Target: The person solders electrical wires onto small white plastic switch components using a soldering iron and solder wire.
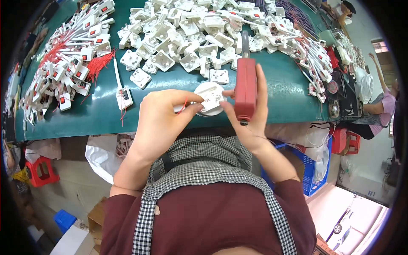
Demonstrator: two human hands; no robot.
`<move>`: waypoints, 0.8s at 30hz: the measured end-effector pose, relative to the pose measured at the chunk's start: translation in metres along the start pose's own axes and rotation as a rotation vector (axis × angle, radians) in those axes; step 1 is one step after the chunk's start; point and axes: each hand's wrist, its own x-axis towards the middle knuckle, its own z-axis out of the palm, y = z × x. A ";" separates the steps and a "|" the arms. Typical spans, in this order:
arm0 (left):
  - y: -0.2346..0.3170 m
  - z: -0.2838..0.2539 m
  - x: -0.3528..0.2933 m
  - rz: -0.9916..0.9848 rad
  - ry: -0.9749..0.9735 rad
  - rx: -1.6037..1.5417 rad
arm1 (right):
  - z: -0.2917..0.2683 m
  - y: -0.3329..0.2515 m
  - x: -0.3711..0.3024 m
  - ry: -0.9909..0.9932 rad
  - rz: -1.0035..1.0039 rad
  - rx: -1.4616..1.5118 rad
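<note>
Close to the table's near edge, both my hands meet at a round white plastic piece [208, 91] with a white housing set on it. My left hand [159, 117] has thumb and forefinger closed at the housing's left side. A red wire [182, 106] sticks up between those fingers. My right hand [255, 123] grips a red boxy corded hand tool [245, 87] with a dark grey far end. Its thumb and a fingertip reach toward the right side of the round piece. What the left fingertips pinch is partly hidden.
White plastic housings [187, 38] are heaped across the far middle of the green table [170, 80]. White switch pieces with red rockers [72, 80] pile up on the left; one lies apart [124, 97]. More wired pieces [312, 63] lie right. A blue crate [312, 170] stands below.
</note>
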 end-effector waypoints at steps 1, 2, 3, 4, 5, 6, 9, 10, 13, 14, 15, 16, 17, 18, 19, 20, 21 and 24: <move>-0.003 -0.001 0.003 0.002 -0.004 0.044 | 0.006 0.004 -0.001 -0.004 0.005 0.003; -0.005 -0.003 0.005 0.004 -0.009 0.088 | 0.010 0.007 -0.001 0.027 0.015 0.070; -0.005 -0.005 0.005 -0.004 -0.026 0.118 | 0.012 0.008 -0.002 0.060 0.028 0.137; -0.004 -0.006 0.004 -0.013 -0.031 0.118 | 0.010 0.010 0.001 0.057 0.037 0.139; -0.002 -0.006 0.004 -0.015 -0.025 0.160 | 0.006 0.012 0.009 -0.025 0.016 0.107; -0.001 -0.006 0.005 -0.016 -0.013 0.204 | 0.003 0.012 0.018 -0.111 -0.011 0.076; -0.001 0.007 0.002 0.111 0.071 0.216 | 0.001 0.008 0.026 -0.158 0.109 0.233; -0.001 0.013 0.003 0.100 0.074 0.219 | 0.001 0.008 0.025 -0.156 0.165 0.298; -0.006 0.028 0.008 0.065 0.140 0.292 | 0.002 0.018 0.019 -0.080 0.049 0.335; -0.006 0.029 0.009 0.060 0.134 0.291 | -0.005 0.015 0.016 -0.080 0.056 0.336; -0.008 0.029 0.009 0.075 0.138 0.312 | -0.017 0.008 0.012 -0.107 0.161 0.356; -0.008 0.030 0.009 0.095 0.139 0.329 | -0.031 0.002 0.004 -0.130 0.265 0.369; -0.010 0.029 0.007 0.076 0.142 0.336 | -0.042 0.007 -0.008 -0.119 0.295 0.433; -0.010 0.030 0.008 0.105 0.149 0.337 | -0.054 0.008 -0.021 -0.093 0.327 0.485; -0.010 0.030 0.008 0.132 0.158 0.342 | -0.062 -0.003 -0.030 -0.094 0.339 0.487; -0.011 0.029 0.008 0.122 0.151 0.341 | -0.069 -0.019 -0.036 -0.065 0.435 0.503; -0.010 0.029 0.008 0.131 0.154 0.346 | -0.075 -0.033 -0.043 -0.036 0.528 0.516; -0.011 0.031 0.009 0.145 0.150 0.352 | -0.083 -0.054 -0.062 0.008 0.605 0.414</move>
